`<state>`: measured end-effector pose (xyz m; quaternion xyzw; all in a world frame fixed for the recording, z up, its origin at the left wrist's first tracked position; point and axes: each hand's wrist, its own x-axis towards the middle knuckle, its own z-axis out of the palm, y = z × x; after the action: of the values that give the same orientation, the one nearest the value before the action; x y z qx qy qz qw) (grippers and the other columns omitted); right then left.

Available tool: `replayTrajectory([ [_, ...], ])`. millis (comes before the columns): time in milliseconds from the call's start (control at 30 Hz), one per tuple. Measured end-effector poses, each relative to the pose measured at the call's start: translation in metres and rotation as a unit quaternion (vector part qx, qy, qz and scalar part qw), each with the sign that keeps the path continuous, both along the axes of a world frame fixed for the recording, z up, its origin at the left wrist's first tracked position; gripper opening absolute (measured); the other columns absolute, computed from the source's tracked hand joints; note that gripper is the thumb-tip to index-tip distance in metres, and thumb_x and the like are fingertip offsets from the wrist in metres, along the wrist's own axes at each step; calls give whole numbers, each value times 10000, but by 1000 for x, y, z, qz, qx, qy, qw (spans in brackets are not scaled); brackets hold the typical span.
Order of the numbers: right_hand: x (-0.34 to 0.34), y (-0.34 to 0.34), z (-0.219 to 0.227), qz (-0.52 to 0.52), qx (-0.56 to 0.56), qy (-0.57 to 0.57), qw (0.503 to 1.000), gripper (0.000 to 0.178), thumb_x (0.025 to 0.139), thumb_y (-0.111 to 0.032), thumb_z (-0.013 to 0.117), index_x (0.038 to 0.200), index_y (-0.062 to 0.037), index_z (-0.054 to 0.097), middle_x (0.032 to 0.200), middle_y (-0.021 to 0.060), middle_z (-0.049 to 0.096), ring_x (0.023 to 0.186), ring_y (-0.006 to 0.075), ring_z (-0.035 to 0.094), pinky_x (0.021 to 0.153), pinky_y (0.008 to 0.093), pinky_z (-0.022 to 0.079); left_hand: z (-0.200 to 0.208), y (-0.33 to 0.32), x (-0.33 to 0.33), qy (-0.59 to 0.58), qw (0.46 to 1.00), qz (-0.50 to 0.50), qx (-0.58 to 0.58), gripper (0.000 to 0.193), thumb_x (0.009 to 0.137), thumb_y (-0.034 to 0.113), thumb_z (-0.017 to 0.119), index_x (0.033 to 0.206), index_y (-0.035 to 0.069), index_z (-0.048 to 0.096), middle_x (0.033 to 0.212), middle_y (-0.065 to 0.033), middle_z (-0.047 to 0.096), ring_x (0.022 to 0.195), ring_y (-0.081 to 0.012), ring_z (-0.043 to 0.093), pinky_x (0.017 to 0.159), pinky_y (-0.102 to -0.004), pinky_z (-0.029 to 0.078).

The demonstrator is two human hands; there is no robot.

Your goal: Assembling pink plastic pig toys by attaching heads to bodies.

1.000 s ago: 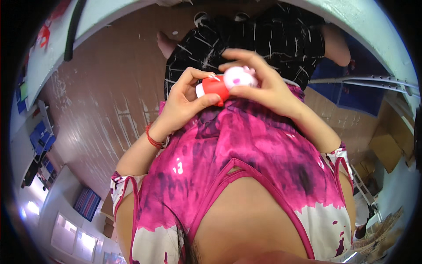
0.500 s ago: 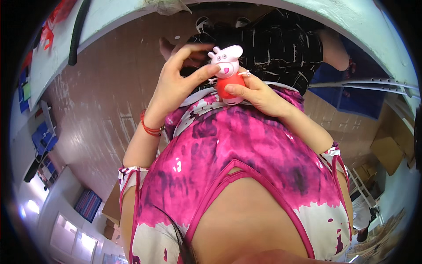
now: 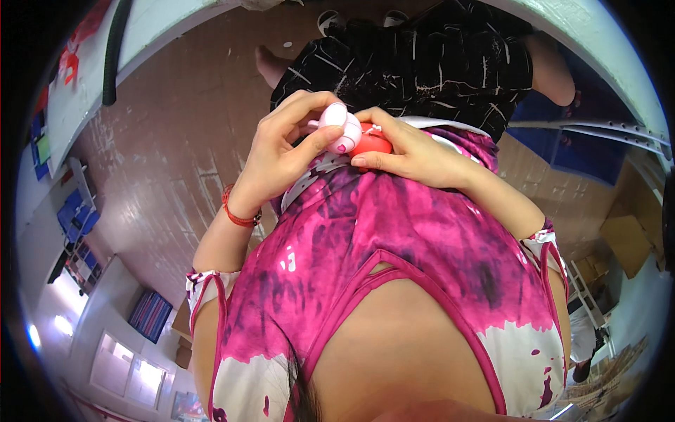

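Note:
Above my lap I hold a plastic pig figure (image 3: 370, 145) with a pink head and a red body. The head (image 3: 342, 126) lies to the left, turned so that its snout faces up and left. My left hand (image 3: 292, 144) pinches that head between thumb and fingers. Around the red body, from the right, my right hand (image 3: 411, 151) is closed, thumb on the near side and fingers on the far side. A small white arm of the figure shows beside my right fingers. The figure's lower end is hidden in my right hand.
A white curved table edge (image 3: 165, 49) runs along the far side, with a black tube (image 3: 116, 56) at its left. Far right are a blue bin (image 3: 562, 141), white metal bars (image 3: 590, 129) and cardboard boxes (image 3: 624, 243). Black patterned shorts (image 3: 422, 63) cover my legs.
The figure has tipped from upright to lying sideways, head toward the left. My left hand has closed on its head, and my right hand has come down around the body.

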<state>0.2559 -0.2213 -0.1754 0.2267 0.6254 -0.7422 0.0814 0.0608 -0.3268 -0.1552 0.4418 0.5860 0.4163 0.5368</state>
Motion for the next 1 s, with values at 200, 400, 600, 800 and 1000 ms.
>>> replayTrajectory([
  [200, 7, -6, 11, -21, 146, 15, 989, 560, 827, -391, 670, 1206, -49, 439, 1154, 157, 500, 1072, 309, 543, 901, 381, 440, 3, -25, 4, -26, 999, 26, -6, 302, 826, 17, 658, 1119, -16, 594, 1074, -75, 519, 990, -141, 559, 834, -262, 484],
  [400, 15, -10, 8, -5, 359, 98, 928, 491, 784, -249, 709, 1201, -52, 540, 1184, 121, 549, 1078, 289, 543, 902, 372, 457, -4, -47, 19, 161, 981, 46, 96, 364, 758, 67, 726, 1101, 17, 613, 1027, -129, 631, 893, -245, 604, 774, -295, 489],
  [600, 10, -17, 14, 57, 384, 71, 919, 485, 800, -237, 685, 1213, -33, 532, 1193, 132, 553, 1092, 303, 533, 918, 382, 451, 26, -29, 20, 244, 968, -46, 44, 335, 769, 102, 718, 1065, -1, 597, 941, -147, 596, 811, -284, 618, 714, -339, 513],
  [800, 12, -19, 18, 19, 351, 56, 935, 493, 799, -188, 689, 1228, -18, 515, 1195, 141, 549, 1084, 323, 528, 902, 376, 456, 23, -16, 17, 310, 935, -172, 10, 367, 786, 142, 691, 1103, -1, 572, 926, -136, 554, 767, -323, 592, 670, -380, 503],
  [1000, 12, -17, 15, 1, 310, 53, 949, 457, 803, -193, 680, 1182, 5, 519, 1130, 175, 561, 1023, 336, 534, 880, 403, 445, 12, -8, 14, 291, 934, -199, 62, 398, 771, 121, 685, 1122, -12, 553, 907, -141, 511, 786, -317, 563, 690, -382, 482],
])
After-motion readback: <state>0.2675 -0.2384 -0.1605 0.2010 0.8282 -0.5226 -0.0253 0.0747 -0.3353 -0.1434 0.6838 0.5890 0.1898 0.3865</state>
